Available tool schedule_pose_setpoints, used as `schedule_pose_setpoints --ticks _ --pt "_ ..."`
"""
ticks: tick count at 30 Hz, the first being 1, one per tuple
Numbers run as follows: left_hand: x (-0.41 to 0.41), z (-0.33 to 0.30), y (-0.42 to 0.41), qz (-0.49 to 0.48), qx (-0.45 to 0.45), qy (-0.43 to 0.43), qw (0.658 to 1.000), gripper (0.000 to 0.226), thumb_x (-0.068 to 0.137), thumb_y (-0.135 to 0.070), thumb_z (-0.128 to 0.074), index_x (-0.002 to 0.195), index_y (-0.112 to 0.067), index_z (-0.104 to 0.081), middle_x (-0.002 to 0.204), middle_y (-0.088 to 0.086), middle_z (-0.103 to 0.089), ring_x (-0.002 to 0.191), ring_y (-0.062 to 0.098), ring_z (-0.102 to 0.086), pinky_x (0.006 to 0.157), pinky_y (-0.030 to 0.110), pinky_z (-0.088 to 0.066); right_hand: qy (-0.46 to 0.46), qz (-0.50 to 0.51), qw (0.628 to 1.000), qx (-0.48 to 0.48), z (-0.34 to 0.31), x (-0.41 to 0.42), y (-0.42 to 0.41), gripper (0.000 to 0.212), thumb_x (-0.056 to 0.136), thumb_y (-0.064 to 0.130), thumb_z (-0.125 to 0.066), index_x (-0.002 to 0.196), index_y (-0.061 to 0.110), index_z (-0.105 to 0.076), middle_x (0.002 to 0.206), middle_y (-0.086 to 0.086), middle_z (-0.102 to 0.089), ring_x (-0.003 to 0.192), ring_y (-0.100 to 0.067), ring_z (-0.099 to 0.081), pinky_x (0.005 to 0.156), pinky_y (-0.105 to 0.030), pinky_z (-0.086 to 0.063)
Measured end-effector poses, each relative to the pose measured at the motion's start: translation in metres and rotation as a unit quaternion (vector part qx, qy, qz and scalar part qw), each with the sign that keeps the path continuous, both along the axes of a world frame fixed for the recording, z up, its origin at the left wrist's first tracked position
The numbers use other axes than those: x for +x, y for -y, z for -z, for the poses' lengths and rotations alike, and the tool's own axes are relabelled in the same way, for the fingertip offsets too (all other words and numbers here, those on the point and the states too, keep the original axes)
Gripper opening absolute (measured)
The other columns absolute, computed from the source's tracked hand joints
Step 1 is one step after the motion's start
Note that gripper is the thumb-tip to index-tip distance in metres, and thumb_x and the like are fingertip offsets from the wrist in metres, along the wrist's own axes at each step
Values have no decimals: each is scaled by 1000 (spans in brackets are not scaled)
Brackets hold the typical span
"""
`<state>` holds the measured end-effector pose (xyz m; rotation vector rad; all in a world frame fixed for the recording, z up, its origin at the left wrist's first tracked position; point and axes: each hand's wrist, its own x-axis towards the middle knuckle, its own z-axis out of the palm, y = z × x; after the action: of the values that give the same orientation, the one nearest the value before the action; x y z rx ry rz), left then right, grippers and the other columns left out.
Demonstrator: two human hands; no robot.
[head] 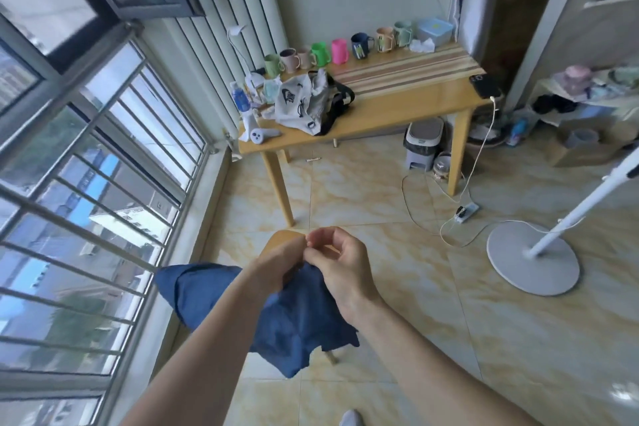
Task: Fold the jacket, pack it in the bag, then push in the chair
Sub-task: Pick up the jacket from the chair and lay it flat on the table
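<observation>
A blue jacket (pixel 294 322) lies draped over a wooden chair (pixel 285 238) low in the middle of the view; only the chair's rounded top and one leg show. My left hand (pixel 280 264) grips the jacket's upper edge at the chair top. My right hand (pixel 337 263) pinches the same edge right beside it. A grey-white bag with a black strap (pixel 304 104) sits open on the wooden table (pixel 397 107) farther ahead.
A row of coloured mugs (pixel 340 50) lines the table's back edge, with a phone (pixel 484 86) charging at its right corner. A bin (pixel 423 142) stands under the table. A white fan base (pixel 532 258) and cables lie on the tiled floor at right. Barred windows run along the left.
</observation>
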<state>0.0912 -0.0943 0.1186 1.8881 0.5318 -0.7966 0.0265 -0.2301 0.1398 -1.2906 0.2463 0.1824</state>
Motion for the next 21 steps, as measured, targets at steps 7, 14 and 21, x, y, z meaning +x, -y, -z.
schedule_pose_setpoints --ticks 7,14,21 --pt "-34 -112 118 103 19 178 978 40 92 -40 -50 81 -6 -69 87 14 -74 86 24 -63 94 49 -55 137 12 988 71 -100 -5 125 31 75 4 -77 66 29 -61 79 1 -67 72 -19 -63 71 -32 -50" --pt "-37 -208 194 199 82 444 870 42 81 -32 -64 46 -15 -50 50 -2 -43 48 16 -38 53 33 -33 253 -83 952 -154 -120 -1 258 33 84 11 -74 116 18 -66 121 -2 -70 113 -18 -66 104 -36 -51" --pt "-60 -270 210 383 225 621 646 40 77 -15 -66 52 -7 -36 51 10 -36 49 26 -34 48 39 -32 158 -262 785 -539 -68 12 330 72 76 41 -74 143 36 -48 143 3 -56 132 -21 -52 105 -38 -46"
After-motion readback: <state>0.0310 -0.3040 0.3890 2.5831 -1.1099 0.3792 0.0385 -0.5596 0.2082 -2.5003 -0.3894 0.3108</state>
